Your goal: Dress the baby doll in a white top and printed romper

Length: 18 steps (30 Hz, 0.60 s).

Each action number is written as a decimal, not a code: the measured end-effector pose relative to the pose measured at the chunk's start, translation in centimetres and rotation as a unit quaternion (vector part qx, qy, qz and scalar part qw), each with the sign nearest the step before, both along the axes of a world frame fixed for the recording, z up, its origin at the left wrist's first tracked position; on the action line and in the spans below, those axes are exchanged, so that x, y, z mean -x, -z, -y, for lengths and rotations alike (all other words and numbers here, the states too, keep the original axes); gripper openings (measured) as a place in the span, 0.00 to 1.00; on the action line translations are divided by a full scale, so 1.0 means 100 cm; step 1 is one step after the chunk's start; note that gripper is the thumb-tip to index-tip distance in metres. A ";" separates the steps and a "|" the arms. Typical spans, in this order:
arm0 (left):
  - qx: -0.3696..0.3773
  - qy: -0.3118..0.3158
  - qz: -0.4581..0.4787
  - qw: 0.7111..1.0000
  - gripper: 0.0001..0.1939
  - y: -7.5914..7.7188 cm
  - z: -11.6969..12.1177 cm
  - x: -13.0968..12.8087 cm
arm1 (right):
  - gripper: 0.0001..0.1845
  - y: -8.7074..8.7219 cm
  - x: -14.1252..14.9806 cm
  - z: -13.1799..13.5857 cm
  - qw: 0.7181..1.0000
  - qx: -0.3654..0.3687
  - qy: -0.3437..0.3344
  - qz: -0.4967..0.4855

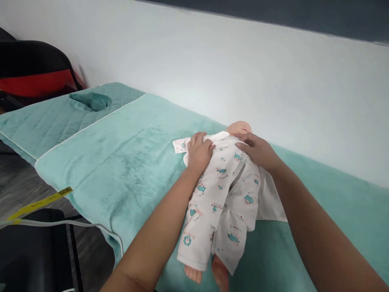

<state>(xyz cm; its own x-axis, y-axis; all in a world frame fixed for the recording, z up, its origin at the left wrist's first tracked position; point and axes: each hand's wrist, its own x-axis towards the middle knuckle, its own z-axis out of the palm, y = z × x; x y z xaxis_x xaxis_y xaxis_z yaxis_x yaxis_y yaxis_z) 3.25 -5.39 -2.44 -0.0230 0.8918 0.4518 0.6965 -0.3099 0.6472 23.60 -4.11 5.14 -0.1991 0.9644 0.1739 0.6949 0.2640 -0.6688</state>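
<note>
A baby doll (240, 126) lies on its back on the green bed cover, head toward the wall and feet toward me. White printed trousers (221, 174) cover its legs; its bare foot (193, 274) sticks out of one cuff. Under them is a white top, with one sleeve (180, 145) out to the left and a loose flap (270, 198) spread on the right. My left hand (199, 152) is closed at the left side of the trousers' waist. Opposite it, my right hand (258, 149) pinches the waist's right side, fingertips near the doll's chin. The gripped cloth is partly hidden.
The green cover (127, 162) has a quilted end with a face hole (91, 101). Behind stands a white wall (182, 61). At left are a black and red chair (36, 77), a black seat (33, 251) and a white cable (75, 222) with a yellow tag (42, 202).
</note>
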 end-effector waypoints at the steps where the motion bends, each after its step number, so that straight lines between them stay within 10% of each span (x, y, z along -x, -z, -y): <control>1: 0.007 0.000 -0.017 1.000 0.08 0.000 -0.002 -0.001 | 0.11 0.001 0.002 -0.001 1.000 -0.007 0.021 0.014; 9: 0.051 -0.011 -0.097 0.994 0.14 -0.003 -0.022 -0.002 | 0.09 0.008 0.005 -0.015 0.991 -0.040 0.123 0.034; 18: 0.024 -0.021 -0.120 0.992 0.15 0.002 -0.018 0.000 | 0.11 0.052 -0.004 0.022 0.953 -0.111 0.176 -0.220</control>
